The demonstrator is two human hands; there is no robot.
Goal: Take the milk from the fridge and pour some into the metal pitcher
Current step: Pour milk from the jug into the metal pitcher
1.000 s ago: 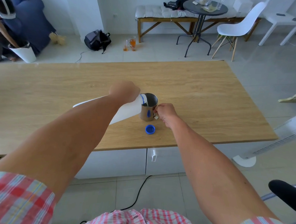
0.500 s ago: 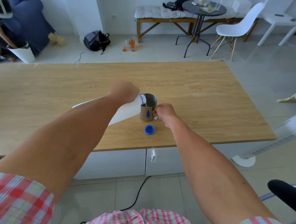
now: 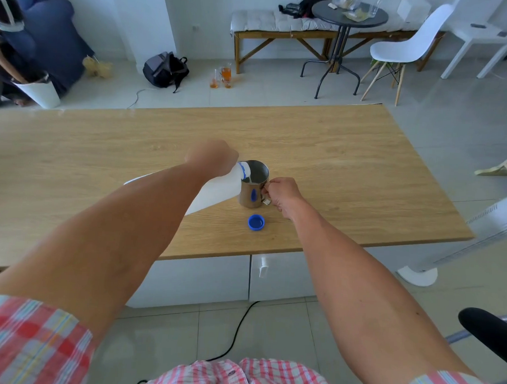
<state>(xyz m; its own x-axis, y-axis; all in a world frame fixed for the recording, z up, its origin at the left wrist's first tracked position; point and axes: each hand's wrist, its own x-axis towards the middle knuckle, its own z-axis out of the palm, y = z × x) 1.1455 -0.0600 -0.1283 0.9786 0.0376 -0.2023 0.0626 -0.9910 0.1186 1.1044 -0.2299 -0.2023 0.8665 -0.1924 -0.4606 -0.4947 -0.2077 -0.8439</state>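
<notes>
1. My left hand (image 3: pixel 211 160), fingers curled tight around the neck end of the white plastic milk bottle (image 3: pixel 217 190), holds it tipped steeply, base toward 8 o'clock and mouth toward 2 o'clock.
2. The bottle's blue-ringed mouth sits over the rim of the small stainless-steel pitcher (image 3: pixel 254 187), which stands upright on the light wooden tabletop (image 3: pixel 349 182); a thin white stream runs into it and milk shows inside.
3. The round blue plastic cap (image 3: pixel 256 222) lies open side up on the tabletop, near the pitcher at its 6 o'clock.
4. My right hand (image 3: pixel 283 193), at the pitcher's 3 o'clock, pinches its handle between thumb and curled fingers.
</notes>
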